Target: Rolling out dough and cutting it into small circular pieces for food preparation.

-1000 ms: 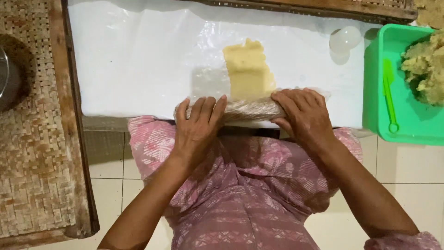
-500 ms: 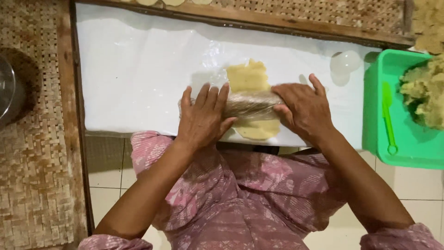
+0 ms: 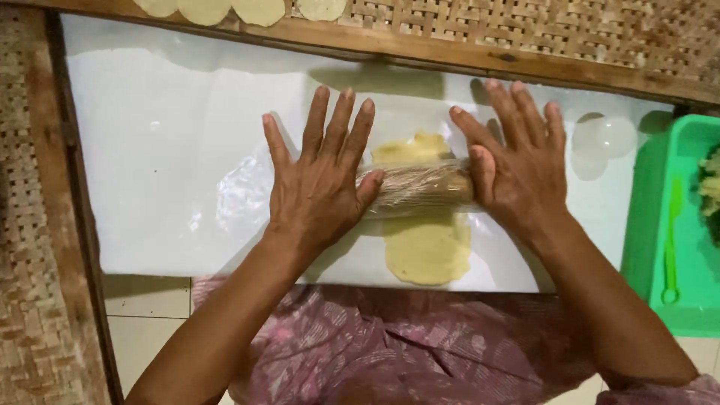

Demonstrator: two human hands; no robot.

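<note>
A white sheet covers the desk, framed by a wooden edge and woven matting; tiled floor shows below. On the sheet a plastic-wrapped rolling pin lies across a pale yellow dough strip. The left hand and right hand press flat on the pin's ends, fingers spread, hiding those ends. Right of the pin, a green tray is cut off; its contents are unclear.

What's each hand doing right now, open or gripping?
Left hand: open, flat, palm pressing on the left end of the rolling pin.
Right hand: open, flat, palm pressing on the pin's right end, over the dough.
</note>
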